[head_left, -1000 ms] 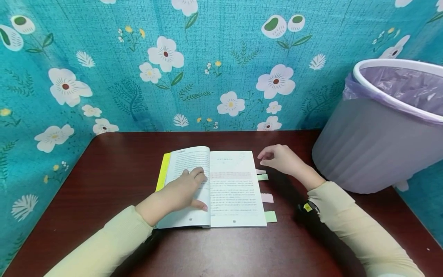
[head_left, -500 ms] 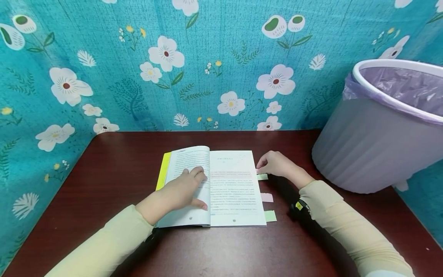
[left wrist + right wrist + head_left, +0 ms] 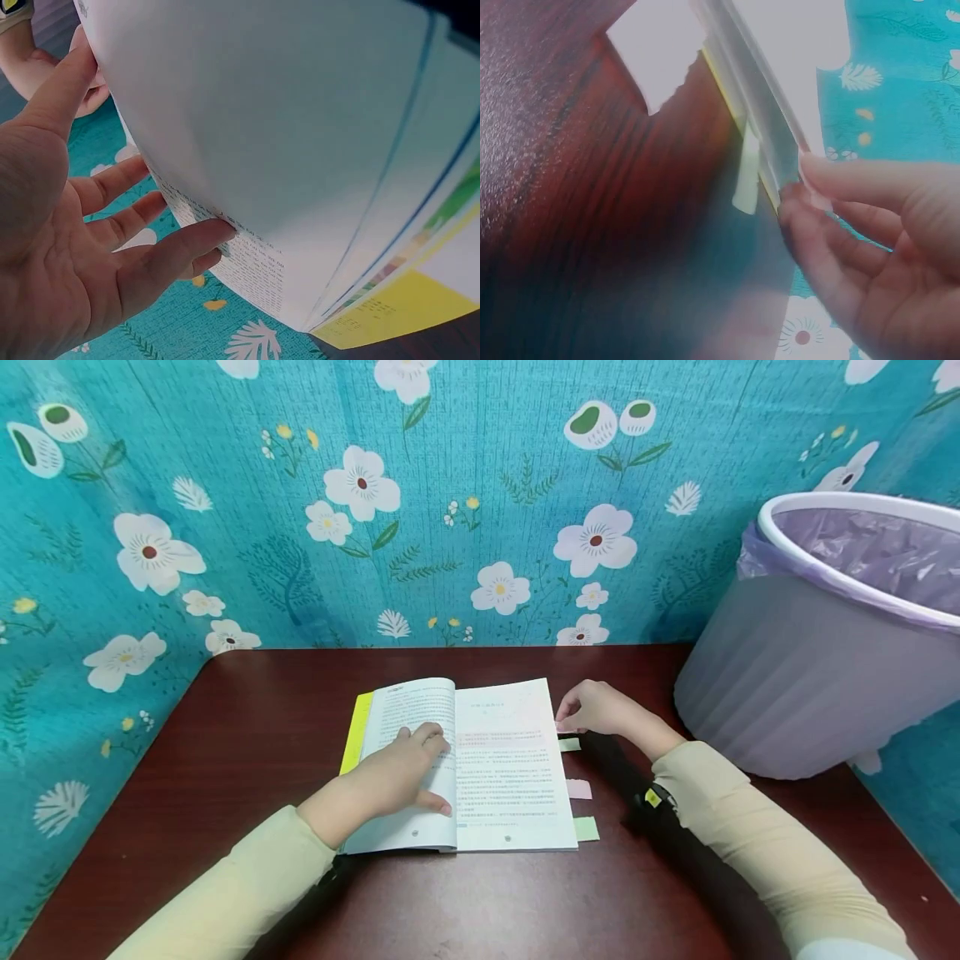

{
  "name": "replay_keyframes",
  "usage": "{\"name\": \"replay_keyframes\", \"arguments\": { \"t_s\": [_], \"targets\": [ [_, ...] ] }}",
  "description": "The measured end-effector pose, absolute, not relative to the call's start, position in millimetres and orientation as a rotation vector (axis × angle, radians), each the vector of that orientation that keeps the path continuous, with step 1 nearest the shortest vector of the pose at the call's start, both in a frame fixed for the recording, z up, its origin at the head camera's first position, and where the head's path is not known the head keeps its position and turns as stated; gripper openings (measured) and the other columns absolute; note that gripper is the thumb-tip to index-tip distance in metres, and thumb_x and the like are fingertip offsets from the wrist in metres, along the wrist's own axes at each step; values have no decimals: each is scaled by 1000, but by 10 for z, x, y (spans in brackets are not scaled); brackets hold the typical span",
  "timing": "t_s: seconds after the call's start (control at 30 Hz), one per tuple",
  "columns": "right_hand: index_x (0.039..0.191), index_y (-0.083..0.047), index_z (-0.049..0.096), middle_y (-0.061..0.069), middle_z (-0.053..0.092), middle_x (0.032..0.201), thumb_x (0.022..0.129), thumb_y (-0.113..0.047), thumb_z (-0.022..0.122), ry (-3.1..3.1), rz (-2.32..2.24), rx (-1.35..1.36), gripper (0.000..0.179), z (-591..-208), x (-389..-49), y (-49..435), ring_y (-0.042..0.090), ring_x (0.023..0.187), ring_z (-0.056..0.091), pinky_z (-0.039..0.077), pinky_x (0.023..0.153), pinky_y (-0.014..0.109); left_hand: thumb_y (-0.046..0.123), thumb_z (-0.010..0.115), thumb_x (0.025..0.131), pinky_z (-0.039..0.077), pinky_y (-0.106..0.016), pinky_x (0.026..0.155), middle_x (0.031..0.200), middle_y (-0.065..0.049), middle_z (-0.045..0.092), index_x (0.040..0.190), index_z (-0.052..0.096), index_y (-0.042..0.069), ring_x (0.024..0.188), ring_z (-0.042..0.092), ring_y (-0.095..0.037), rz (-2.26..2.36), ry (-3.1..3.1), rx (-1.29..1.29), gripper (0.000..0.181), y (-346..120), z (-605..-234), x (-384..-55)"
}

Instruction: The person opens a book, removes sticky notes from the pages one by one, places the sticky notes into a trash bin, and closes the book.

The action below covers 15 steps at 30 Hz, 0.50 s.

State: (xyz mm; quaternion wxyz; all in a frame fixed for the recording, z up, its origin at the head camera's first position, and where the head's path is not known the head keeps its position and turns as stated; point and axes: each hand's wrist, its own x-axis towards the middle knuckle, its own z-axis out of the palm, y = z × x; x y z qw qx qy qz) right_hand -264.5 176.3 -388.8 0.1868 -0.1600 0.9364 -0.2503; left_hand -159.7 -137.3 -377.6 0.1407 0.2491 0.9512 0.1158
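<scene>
An open book (image 3: 510, 777) of printed text lies on the table, its yellow cover edge (image 3: 356, 735) showing at left. My left hand (image 3: 386, 772) rests on the left page, fingers spread and thumb near the spine. At the book's right edge, my right hand (image 3: 603, 708) pinches a pink sticky tab (image 3: 820, 199) between thumb and fingers. In the right wrist view the page edge by that tab stands slightly lifted. Below it, a green tab (image 3: 570, 744), a pink tab (image 3: 579, 789) with a torn-looking edge and a larger green tab (image 3: 586, 828) stick out.
A grey waste bin (image 3: 810, 668) with a purple liner and white rim stands at the table's back right. The dark red-brown table (image 3: 262, 693) meets a teal flowered cloth (image 3: 450, 527) behind and at the sides. Each wrist wears a black band.
My right hand has come left and down to the book's edge and taken hold of the upper pink tab. The right page's top corner has risen slightly. My left hand stays in place.
</scene>
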Motion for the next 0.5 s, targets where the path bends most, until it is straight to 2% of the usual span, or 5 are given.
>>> {"name": "replay_keyframes", "arguments": {
  "t_s": [0.13, 0.33, 0.5],
  "targets": [
    [96, 1, 77, 9, 74, 85, 93, -7, 76, 2535, -905, -373, 9, -3839, -2629, 1796, 22, 73, 72, 61, 75, 37, 43, 88, 79, 45, -52, 108, 151, -20, 43, 142, 53, -2, 132, 44, -57, 342, 2751, 724, 85, -1374, -3782, -1599],
    [106, 10, 70, 17, 74, 94, 95, -7, 73, 2310, -1256, -317, 20, -3807, -2582, 1833, 31, 84, 75, 60, 82, 45, 42, 89, 79, 42, -52, 109, 151, -20, 45, 141, 57, -2, 133, 44, -54, 350, 2756, 726, 82, -1366, -3740, -1604],
    [112, 12, 63, 17, 74, 99, 97, -6, 69, 2168, -1428, -287, 24, -3769, -2524, 1808, 26, 85, 75, 59, 83, 43, 40, 89, 79, 43, -53, 109, 151, -21, 46, 139, 59, -2, 133, 43, -56, 357, 2757, 712, 79, -1347, -3686, -1585]
  ]
}}
